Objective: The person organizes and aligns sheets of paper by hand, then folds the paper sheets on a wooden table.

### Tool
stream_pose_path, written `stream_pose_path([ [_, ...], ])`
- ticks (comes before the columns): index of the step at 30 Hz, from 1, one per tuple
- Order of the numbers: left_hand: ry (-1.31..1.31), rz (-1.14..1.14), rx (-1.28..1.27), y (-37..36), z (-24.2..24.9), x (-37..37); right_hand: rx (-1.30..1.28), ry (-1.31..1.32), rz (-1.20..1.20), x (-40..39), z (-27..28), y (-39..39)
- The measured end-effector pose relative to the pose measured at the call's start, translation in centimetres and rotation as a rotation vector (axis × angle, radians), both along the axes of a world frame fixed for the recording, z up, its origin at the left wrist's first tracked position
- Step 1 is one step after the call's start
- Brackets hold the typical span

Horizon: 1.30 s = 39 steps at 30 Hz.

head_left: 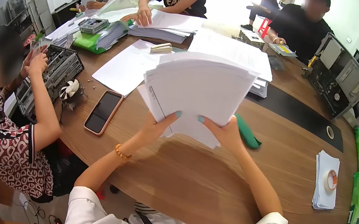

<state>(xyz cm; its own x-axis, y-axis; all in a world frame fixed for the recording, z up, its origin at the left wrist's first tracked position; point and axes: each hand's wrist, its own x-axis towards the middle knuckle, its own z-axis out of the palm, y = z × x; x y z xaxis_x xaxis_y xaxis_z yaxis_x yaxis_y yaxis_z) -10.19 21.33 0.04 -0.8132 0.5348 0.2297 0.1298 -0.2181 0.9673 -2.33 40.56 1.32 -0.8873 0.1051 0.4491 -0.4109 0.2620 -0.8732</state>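
Wood-grain tabletop (205, 183) spreads beneath a fanned paper sheaf (199, 94), raised directly between left hand (160, 125) and right hand (221, 134), both equally near. Each pinches its lower part, thumb on the near face, fingers hidden behind. The sheaf extends forward; fanning leaves its long axis unclear. Beyond stands a paper pile (233, 49); a green object (248, 132) lies beside the right hand, a phone (103, 113) left of the left.

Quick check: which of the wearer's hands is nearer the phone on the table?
Left. The left hand grips the paper stack at its lower left, to the right of the phone; the right hand grips the lower right, farther off.
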Motion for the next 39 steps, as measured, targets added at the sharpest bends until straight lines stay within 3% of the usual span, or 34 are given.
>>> stream_pose_path([
  [4,0.1,0.01,0.011,0.1,-1.6,0.7,-0.043,0.107,-0.005,0.4,-0.6,0.1],
  [7,0.173,0.0,-0.045,0.3,-3.9,-0.5,0.124,0.252,-0.086,0.2,-3.0,0.9],
  [9,0.266,-0.135,0.05,0.4,-3.4,-1.3,0.036,0.077,-0.003,0.4,-2.5,1.5],
  [13,0.04,-0.169,-0.229,1.1,-2.5,-0.8,0.118,0.082,-0.028,0.2,-4.8,1.8],
  [15,0.001,-0.14,0.008,2.1,-0.8,-0.2,0.059,0.187,-0.049,0.2,-2.2,1.4],
  [17,0.009,-0.142,-0.045,2.4,-1.4,-0.6,0.101,0.18,-0.057,0.4,-2.0,1.9],
  [19,-0.001,-0.145,-0.097,2.2,-2.3,-0.1,0.067,-0.009,-0.032,0.7,-3.2,2.3],
  [22,0.034,-0.191,-0.137,3.1,-2.3,-0.9,0.139,0.155,-0.063,0.7,-3.3,2.5],
  [24,0.139,-0.084,-0.022,3.5,-3.1,-0.1,0.073,0.083,-0.101,0.4,-4.4,2.5],
  [28,-0.069,-0.12,-0.194,2.9,-2.6,-0.9,0.018,-0.14,-0.117,1.8,-1.8,2.4],
  [29,0.425,-0.158,-0.246,2.4,-5.0,-3.2,0.014,-0.149,-0.142,2.1,-0.4,3.0],
  [31,1.069,-0.215,-0.049,3.6,1.6,-1.3,0.059,0.0,0.343,2.7,2.1,5.1],
  [33,1.806,-0.175,-0.02,4.7,4.1,-2.3,0.303,0.28,0.161,3.8,3.1,6.7],
  [35,1.854,-0.176,0.062,6.9,5.6,-2.3,0.538,0.422,-0.015,5.9,5.0,7.4],
  [37,1.9,-0.178,0.167,9.3,6.2,-1.5,0.555,0.42,-0.135,8.3,6.0,7.3],
  [39,1.77,-0.197,0.273,11.5,6.3,-0.1,0.461,0.368,-0.251,11.1,6.2,7.6],
])
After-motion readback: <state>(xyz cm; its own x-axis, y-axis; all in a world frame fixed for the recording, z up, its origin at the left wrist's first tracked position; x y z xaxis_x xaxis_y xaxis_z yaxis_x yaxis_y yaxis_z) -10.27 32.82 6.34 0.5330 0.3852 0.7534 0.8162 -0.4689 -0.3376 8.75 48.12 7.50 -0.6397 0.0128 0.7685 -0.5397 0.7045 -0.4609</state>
